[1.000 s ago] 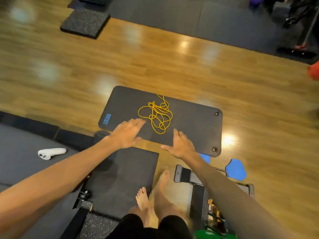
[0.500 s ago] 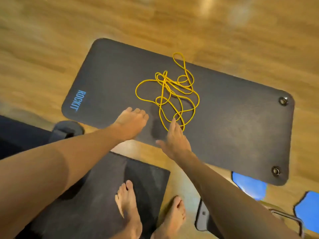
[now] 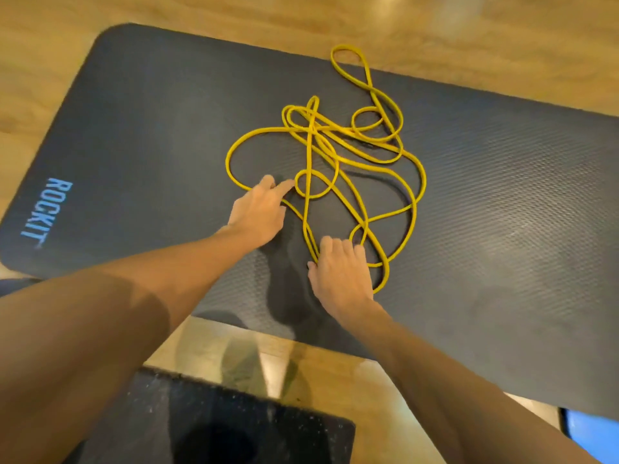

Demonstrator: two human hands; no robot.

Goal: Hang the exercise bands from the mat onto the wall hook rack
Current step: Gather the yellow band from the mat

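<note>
**Item: yellow exercise bands, tangled, on dark mat**

Location: exercise bands [image 3: 335, 155] lie in a loose heap of loops at frame centre, on the mat [image 3: 140, 128]; one long loop trails toward the upper right and overhangs the mat's far edge.

Left hand [image 3: 259, 212]: fingers extended, tips touching a strand at the heap's lower-left edge; nothing pinched.

Right hand [image 3: 340, 274]: fingers curled onto the lowest loops; whether a strand is actually gripped cannot be told.

Bearing: heap lies directly beyond both hands, long axis running lower centre to upper right. Right hand likely nearer the bulk.

Wall hook rack: not in view.
</note>
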